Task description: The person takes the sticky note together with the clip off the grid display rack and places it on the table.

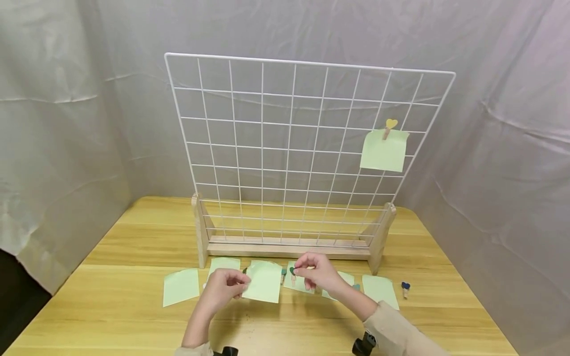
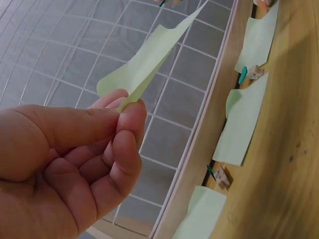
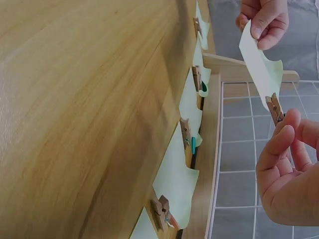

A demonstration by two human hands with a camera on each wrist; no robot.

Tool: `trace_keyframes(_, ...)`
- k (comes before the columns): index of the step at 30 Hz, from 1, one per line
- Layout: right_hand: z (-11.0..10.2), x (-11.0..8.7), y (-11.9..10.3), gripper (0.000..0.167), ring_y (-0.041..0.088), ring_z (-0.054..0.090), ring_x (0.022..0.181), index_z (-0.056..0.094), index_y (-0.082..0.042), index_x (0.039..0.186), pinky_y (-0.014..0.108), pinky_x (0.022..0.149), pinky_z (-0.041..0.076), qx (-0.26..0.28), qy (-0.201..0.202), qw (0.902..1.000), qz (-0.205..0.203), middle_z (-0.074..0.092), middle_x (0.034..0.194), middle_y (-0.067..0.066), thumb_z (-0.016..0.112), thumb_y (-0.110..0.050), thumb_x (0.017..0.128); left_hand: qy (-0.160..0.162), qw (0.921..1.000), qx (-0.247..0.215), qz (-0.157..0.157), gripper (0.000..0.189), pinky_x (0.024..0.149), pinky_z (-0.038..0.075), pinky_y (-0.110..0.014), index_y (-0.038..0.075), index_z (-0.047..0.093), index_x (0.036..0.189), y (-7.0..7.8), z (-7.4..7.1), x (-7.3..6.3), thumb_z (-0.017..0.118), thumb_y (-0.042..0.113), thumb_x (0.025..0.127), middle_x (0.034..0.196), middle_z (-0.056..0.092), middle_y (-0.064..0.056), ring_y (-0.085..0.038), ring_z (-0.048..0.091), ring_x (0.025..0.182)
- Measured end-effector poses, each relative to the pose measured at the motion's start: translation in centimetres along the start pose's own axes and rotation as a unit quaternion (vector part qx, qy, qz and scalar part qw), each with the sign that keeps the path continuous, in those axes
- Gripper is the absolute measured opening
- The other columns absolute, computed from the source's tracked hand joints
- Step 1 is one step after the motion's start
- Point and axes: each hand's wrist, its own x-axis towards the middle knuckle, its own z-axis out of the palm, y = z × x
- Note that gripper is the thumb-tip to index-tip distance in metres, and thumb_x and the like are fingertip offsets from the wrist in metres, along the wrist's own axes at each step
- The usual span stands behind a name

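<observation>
My left hand (image 1: 222, 289) pinches a light green paper note (image 1: 266, 282) by its left edge between thumb and fingers, lifted above the table. The note bends slightly in the left wrist view. In my right hand (image 1: 322, 274), thumb and fingertips hold a small wooden clothespin (image 3: 274, 107) with a dark green heart (image 1: 292, 270). The clothespin's wooden end points toward the held note in the right wrist view; whether they touch, I cannot tell. Both hands are in front of a white wire grid (image 1: 262, 118).
The grid stands in a wooden base (image 1: 289, 250). At its upper right hangs a green note (image 1: 383, 154) under a yellow-heart clothespin (image 1: 391, 123). More green notes (image 1: 180, 287) lie in a row on the table, with clothespins between them. A blue-heart clothespin (image 1: 405, 289) lies at the right.
</observation>
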Motion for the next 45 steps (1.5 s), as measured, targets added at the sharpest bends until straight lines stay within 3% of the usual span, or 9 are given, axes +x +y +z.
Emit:
trace_keyframes(15, 1.4, -0.3, 1.4, 0.016, 0.008, 0.048, 0.041, 0.057, 0.007, 0.089, 0.017, 0.038, 0.038, -0.018, -0.022, 0.9987, 0.043, 0.057, 0.072, 0.012, 0.063, -0.004, 0.08, -0.049, 0.9986, -0.014, -0.013, 0.011, 0.052, 0.049, -0.028, -0.011, 0.061, 0.086, -1.7, -1.1, -0.8, 0.059, -0.01, 0.075, 0.07, 0.058, -0.006, -0.016, 0.054, 0.057)
trace_keyframes(25, 2.8, -0.6, 3.0, 0.009, 0.006, 0.049, 0.041, 0.059, 0.002, 0.085, 0.016, 0.037, 0.038, -0.012, -0.051, 0.995, 0.085, 0.057, 0.067, 0.007, 0.062, -0.001, 0.078, -0.09, 0.9951, -0.028, -0.029, 0.01, 0.052, 0.05, -0.029, -0.011, 0.06, 0.085, -2.8, -1.6, -1.3, 0.059, -0.011, 0.075, 0.069, 0.057, -0.006, -0.017, 0.054, 0.057)
trace_keyframes(33, 3.4, -0.6, 3.8, 0.007, 0.006, 0.047, 0.04, 0.059, 0.002, 0.084, 0.014, 0.037, 0.035, -0.023, -0.067, 0.9932, 0.092, 0.055, 0.062, 0.005, 0.062, 0.0, 0.078, -0.126, 0.9902, -0.039, -0.044, 0.012, 0.05, 0.047, -0.026, -0.012, 0.057, 0.085, -3.5, -1.5, -1.5, 0.059, -0.012, 0.073, 0.067, 0.053, -0.006, -0.016, 0.052, 0.054)
trace_keyframes(45, 3.2, -0.7, 4.1, 0.01, 0.007, 0.045, 0.037, 0.059, 0.006, 0.085, 0.015, 0.034, 0.034, -0.049, -0.07, 0.9914, 0.099, 0.051, 0.054, 0.002, 0.063, 0.001, 0.077, -0.124, 0.9914, -0.017, -0.037, 0.01, 0.044, 0.044, -0.023, -0.01, 0.056, 0.079, -4.2, -1.2, -1.6, 0.058, -0.016, 0.071, 0.061, 0.052, -0.005, -0.013, 0.052, 0.048)
